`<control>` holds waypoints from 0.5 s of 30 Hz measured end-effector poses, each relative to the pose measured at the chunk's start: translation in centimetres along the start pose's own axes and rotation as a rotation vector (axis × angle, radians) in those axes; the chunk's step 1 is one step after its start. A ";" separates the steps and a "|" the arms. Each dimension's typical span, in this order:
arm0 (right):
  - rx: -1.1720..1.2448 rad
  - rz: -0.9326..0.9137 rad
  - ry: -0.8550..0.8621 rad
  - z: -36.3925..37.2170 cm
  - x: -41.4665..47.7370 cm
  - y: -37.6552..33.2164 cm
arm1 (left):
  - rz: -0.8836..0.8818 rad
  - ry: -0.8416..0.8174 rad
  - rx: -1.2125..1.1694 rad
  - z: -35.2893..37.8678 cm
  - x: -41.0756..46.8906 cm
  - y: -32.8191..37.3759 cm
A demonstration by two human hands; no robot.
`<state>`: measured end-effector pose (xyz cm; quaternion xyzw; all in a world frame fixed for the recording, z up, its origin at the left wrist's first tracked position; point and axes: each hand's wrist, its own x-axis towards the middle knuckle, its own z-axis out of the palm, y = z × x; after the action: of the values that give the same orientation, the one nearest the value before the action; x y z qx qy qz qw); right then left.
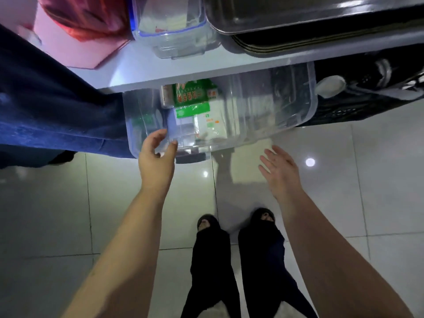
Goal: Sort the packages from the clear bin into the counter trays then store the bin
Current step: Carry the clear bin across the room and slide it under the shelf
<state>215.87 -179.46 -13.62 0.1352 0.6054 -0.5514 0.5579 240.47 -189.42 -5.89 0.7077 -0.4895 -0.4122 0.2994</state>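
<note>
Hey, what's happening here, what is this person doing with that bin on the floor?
A person stands over a clear plastic bin that sits on the tiled floor, partly tucked under the counter. The left hand is curled at the bin's near rim, and contact is hard to confirm. The right hand hovers open beside it, touching nothing. Green and white packages lie inside. Metal trays and a smaller clear container sit on the counter above.

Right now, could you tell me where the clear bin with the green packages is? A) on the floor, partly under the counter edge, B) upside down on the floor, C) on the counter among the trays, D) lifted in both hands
A: the clear bin sits on the tiled floor, its far part beneath the counter edge; only the left hand is at its rim.
</note>
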 end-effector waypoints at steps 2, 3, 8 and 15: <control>0.174 0.088 0.016 -2.4 0.8 -1.0 | -0.056 -0.134 -0.101 3.1 -1.7 3.1; 0.276 0.127 0.025 -3.4 1.4 -1.5 | -0.102 -0.199 -0.145 4.7 -2.3 4.6; 0.556 0.316 -0.068 -5.9 4.3 -2.2 | -0.413 -0.566 -0.282 13.6 -3.2 9.9; 0.797 0.508 -0.189 -4.9 12.0 -0.1 | -0.354 -0.700 0.013 26.8 0.2 12.2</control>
<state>209.11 -180.92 -24.64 0.4313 0.2412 -0.5967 0.6323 211.52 -194.29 -8.72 0.5996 -0.4351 -0.6709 0.0343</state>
